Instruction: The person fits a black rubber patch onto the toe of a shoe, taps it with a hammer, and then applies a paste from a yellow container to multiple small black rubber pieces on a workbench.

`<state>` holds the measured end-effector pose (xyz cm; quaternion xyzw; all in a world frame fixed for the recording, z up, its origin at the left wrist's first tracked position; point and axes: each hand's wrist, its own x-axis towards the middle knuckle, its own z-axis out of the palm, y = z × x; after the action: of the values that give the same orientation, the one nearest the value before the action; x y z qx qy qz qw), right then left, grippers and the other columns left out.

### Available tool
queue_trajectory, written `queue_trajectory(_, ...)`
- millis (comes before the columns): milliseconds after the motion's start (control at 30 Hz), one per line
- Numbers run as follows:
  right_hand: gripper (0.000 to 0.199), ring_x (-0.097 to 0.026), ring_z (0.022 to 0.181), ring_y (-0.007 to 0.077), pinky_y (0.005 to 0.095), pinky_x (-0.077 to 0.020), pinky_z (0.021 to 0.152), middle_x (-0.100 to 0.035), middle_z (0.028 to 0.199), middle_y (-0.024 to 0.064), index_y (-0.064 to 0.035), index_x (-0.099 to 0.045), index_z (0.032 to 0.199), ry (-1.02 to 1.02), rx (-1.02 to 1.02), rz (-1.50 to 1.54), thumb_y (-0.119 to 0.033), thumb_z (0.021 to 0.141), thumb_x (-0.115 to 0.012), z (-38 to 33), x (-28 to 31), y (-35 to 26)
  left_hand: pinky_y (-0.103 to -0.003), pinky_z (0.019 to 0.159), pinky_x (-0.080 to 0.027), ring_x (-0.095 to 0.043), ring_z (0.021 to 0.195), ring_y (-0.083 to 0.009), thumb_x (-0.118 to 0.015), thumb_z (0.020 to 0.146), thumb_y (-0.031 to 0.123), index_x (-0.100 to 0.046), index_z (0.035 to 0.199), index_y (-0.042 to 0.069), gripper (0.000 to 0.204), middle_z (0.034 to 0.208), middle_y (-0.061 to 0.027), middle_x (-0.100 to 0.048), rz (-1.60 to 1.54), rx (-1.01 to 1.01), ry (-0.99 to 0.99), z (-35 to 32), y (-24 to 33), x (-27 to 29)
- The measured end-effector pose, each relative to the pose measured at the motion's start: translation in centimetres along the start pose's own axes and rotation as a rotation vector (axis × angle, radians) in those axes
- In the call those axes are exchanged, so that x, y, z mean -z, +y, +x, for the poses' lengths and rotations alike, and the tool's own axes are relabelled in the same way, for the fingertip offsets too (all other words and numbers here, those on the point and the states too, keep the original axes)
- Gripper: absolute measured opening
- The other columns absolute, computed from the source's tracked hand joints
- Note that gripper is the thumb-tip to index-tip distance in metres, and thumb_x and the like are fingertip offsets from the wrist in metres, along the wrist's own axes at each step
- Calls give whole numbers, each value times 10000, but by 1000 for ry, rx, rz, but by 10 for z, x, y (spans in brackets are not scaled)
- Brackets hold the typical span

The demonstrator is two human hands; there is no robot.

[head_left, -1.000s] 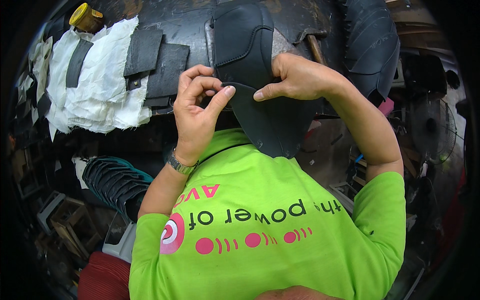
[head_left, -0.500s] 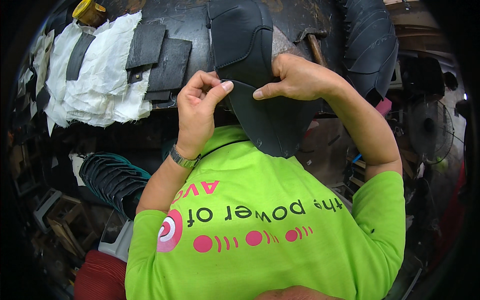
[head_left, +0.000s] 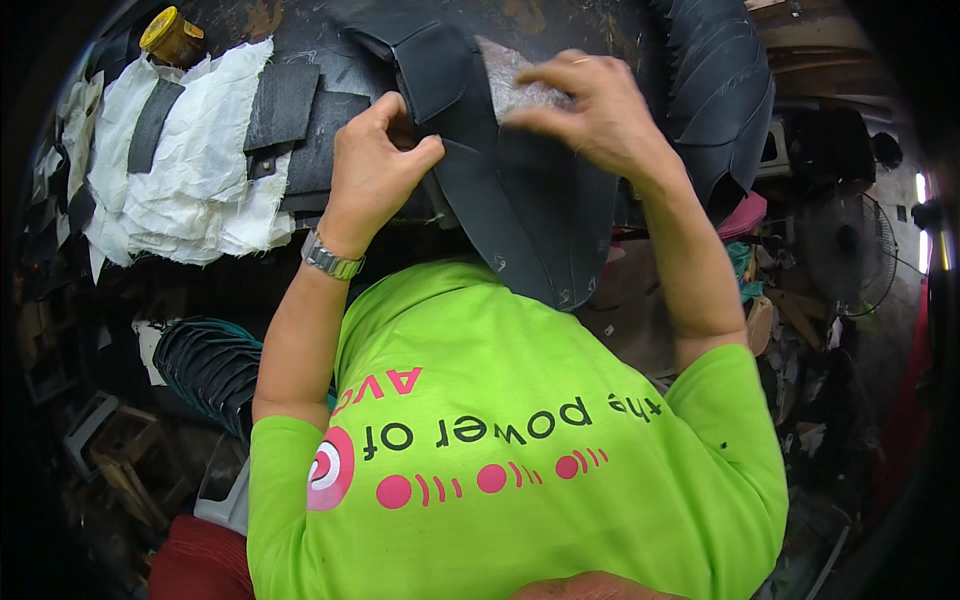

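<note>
The left hand (head_left: pixel 375 170) pinched the edge of a black rubber sheet (head_left: pixel 520 215) draped off the workbench (head_left: pixel 330 30) toward the person's chest. The right hand (head_left: pixel 590 110) pressed curled fingers onto its grey roughened patch (head_left: pixel 515 85). White rags (head_left: pixel 190 170) and 1 yellow-lidded jar (head_left: pixel 172 35) lay left.

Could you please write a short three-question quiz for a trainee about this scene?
1. True or false: the left hand wears a metal wristwatch.
2. What does the right hand press on? A) a yellow-lidded jar B) a greyish roughened patch on the black rubber piece
3. What colour is the cloth on the left?

Key: 1 true; 2 B; 3 white.
</note>
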<state>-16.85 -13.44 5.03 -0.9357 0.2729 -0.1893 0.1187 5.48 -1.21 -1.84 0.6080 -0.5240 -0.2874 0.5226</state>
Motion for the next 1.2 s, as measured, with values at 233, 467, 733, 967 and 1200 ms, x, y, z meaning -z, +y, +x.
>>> queue_trajectory(233,537,-626,1127,421,532,-491,965,-635,1176,231,-128,-517,1403,-2,-614,-290,-189,879,-616,-70,-18,75,-343,640,-526,-675,671,-231,-741,770,175,-662,949,11,255,738,-118,-683,297,0,-42,16,-2,-3)
queue_trajectory(467,430,-668,901,312,410,-524,824,-652,948,187,-91,-579,1379,165,-577,93,-189,960,-576,-54,5,63,-264,655,-529,-649,697,-106,-749,793,112,-670,999,-32,264,796,-66,-692,363,59,-107,20,6,1)
queue_trajectory(733,499,-573,558,272,349,-480,551,-665,802,180,-25,-413,1509,192,-98,33,-122,1034,-527,-63,4,-45,-384,644,-536,-699,650,-284,-738,755,192,-685,1000,26,300,675,-136,-677,291,56,-81,21,2,0)
queue_trajectory(967,418,-532,553,115,236,-436,532,-599,730,38,-79,-521,1443,327,-311,610,-215,1051,-563,-80,4,-68,-274,617,-499,-603,632,-108,-758,795,136,-650,986,-30,276,712,-63,-625,353,32,-104,18,4,2)
queue_trajectory(1200,320,-543,542,238,310,-487,589,-609,741,149,12,-604,1297,138,-384,536,-108,1001,-613,-76,9,-83,-363,660,-532,-674,674,-256,-743,767,174,-667,971,19,268,716,-128,-672,327,38,-84,20,2,2)
